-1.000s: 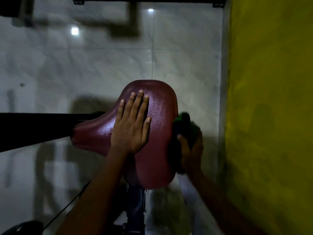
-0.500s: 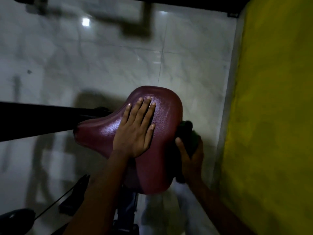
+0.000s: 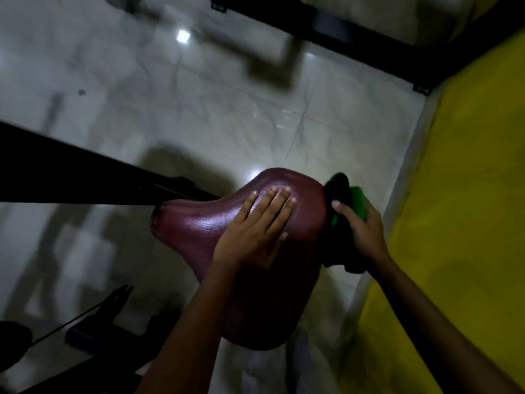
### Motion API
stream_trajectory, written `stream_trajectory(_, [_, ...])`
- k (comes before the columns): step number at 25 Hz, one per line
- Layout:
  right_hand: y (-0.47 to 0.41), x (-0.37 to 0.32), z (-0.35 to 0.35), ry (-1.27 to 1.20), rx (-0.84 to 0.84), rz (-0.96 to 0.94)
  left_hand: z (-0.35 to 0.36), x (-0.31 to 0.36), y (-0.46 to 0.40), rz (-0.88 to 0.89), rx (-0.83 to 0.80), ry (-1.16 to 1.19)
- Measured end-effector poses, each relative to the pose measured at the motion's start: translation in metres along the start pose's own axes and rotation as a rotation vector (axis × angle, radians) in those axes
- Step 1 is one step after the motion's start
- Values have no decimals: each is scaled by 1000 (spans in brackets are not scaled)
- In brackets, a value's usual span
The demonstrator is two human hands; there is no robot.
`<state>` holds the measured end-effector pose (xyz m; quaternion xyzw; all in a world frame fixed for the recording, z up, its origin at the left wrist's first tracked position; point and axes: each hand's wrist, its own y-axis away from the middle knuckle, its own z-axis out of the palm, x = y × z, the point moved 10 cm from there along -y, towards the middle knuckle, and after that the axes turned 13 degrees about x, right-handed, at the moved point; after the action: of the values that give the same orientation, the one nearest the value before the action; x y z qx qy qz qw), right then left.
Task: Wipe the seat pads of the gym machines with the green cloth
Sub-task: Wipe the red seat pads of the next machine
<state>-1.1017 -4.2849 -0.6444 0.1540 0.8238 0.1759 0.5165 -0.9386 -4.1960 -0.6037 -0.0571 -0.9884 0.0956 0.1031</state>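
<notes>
A dark red saddle-shaped seat pad fills the middle of the view, its narrow nose pointing left. My left hand lies flat on its top, fingers together and stretched out. The green cloth is bunched against the pad's right side. My right hand grips it there, thumb on the cloth; part of the cloth is in deep shadow.
A black machine bar runs in from the left to the seat's nose. Black frame parts sit low at the left. A yellow wall stands close on the right. Another black bar crosses the grey tiled floor at the top.
The view has tilted and shifted. My right hand with the cloth has moved up along the pad's right side. My left hand stays flat on the pad.
</notes>
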Motion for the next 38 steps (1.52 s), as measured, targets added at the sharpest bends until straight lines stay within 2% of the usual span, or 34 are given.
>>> stream_trajectory(3, [-25, -19, 15, 33, -65, 12, -1, 1, 0, 2, -5, 9])
stream_trajectory(7, [-48, -94, 106, 576, -423, -394, -1, 0, 3, -8, 3, 24])
stream_trajectory(8, [-45, -102, 120, 647, -479, -452, -1, 0, 3, -12, 4, 29])
stream_trajectory(13, [-45, -87, 93, 462, -522, -302, -4, -1, 1, -11, 16, 15])
stream_trajectory(15, [-55, -88, 98, 470, -563, -275, -5, -1, 0, -29, 28, 21])
stream_trajectory(19, [-33, -119, 175, 647, -892, -456, -2, -3, 3, -56, 35, -53])
stream_trajectory(21, [-5, -125, 206, 832, -1060, -627, -2, -2, 10, -169, 59, -102])
stream_trajectory(23, [10, -129, 215, 920, -1138, -734, -7, -1, 18, -390, 77, -129])
stream_trajectory(25, [6, -130, 205, 903, -1170, -691, -8, 5, 29, -580, 110, -123])
stream_trajectory(28, [2, -129, 194, 850, -1251, -655, -14, 7, 41, -743, 158, -164])
stream_trajectory(32, [38, -123, 244, 861, -1410, -810, -38, -11, 68, -1157, 318, -267])
stream_trajectory(35, [75, -115, 281, 775, -1429, -839, -36, -4, 72, -1250, 323, -226])
stream_trajectory(38, [80, -116, 279, 703, -1427, -832, -41, -7, 75, -1294, 336, -210])
